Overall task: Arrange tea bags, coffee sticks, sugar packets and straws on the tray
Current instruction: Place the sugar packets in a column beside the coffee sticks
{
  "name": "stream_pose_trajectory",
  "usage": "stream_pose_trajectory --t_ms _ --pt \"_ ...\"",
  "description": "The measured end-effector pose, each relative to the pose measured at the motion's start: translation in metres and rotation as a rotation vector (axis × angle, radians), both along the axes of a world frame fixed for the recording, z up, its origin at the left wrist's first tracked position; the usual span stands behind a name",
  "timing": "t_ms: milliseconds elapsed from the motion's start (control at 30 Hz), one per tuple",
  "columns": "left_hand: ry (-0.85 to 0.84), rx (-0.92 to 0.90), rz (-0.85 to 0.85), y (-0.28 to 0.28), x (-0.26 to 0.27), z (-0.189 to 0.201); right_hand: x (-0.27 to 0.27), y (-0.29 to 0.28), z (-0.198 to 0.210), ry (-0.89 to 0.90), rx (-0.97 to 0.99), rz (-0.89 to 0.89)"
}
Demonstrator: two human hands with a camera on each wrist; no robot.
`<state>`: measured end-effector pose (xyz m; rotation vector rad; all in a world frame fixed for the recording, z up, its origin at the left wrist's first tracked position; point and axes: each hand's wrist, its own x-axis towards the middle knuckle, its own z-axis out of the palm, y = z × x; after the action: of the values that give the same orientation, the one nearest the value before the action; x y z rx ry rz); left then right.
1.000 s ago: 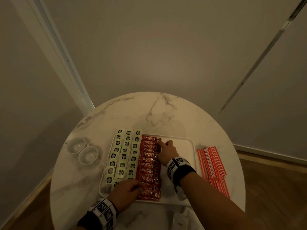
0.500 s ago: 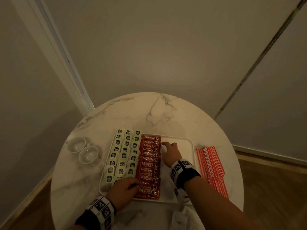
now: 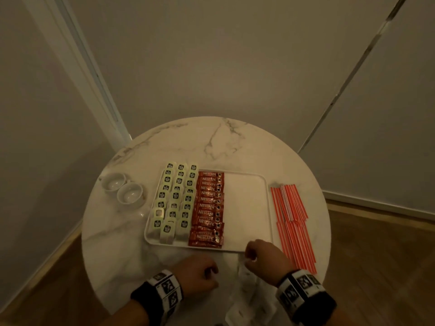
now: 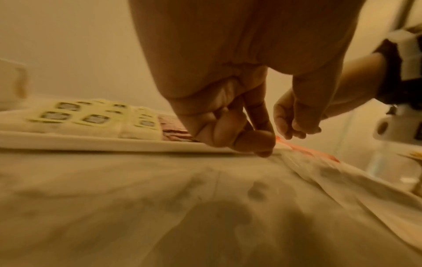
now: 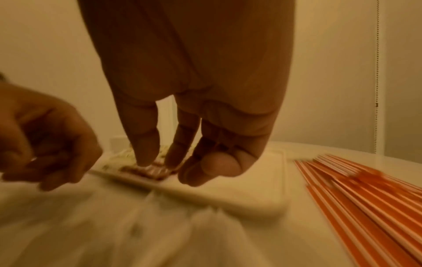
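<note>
Head view: A white tray (image 3: 247,208) is sitting on a round marble table (image 3: 211,142). Tea bags (image 3: 175,198) are lying in three columns on the tray's left part, with red coffee sticks (image 3: 208,208) stacked in one column just beside them; the tray's right part is showing bare. Orange straws (image 3: 292,222) are lying on the table just right of the tray. Two white cups (image 3: 122,190) are standing left of it. White sugar packets (image 3: 249,292) are lying on the table at the near edge. The left hand (image 3: 197,276) is hovering near the tray's front rim with fingers curled. The right hand (image 3: 263,257) is positioned over the packets, fingers bent downward; whether it is pinching a packet cannot be determined.

Left wrist view: The left hand (image 4: 228,126) is showing curled fingers holding nothing, above the table.

Right wrist view: The right hand (image 5: 194,144) is pointing its fingers down, slightly apart, above the blurred packets (image 5: 148,225); contact cannot be determined.
</note>
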<state>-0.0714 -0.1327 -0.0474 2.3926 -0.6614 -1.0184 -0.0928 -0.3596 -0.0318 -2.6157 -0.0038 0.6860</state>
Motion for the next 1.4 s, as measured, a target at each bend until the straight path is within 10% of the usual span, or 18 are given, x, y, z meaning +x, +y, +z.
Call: stream_pose_trajectory --t_ms 533,800,1033,1400 --pt "-0.040 0.038 0.168 -0.068 -0.025 -0.015 -0.026 0.003 -0.025 -0.083 0.022 -0.139" --pt "-0.045 -0.326 0.506 -0.060 -0.013 0.001 -0.019 0.002 0.011 -0.082 0.476 -0.328" --pt "0.408 -0.797 0.993 -0.054 -0.007 0.036 -0.014 0.008 0.026 0.020 0.826 -0.517" --pt "0.389 -1.038 1.129 -0.045 0.009 0.057 0.002 0.012 0.046 0.017 1.098 -0.501"
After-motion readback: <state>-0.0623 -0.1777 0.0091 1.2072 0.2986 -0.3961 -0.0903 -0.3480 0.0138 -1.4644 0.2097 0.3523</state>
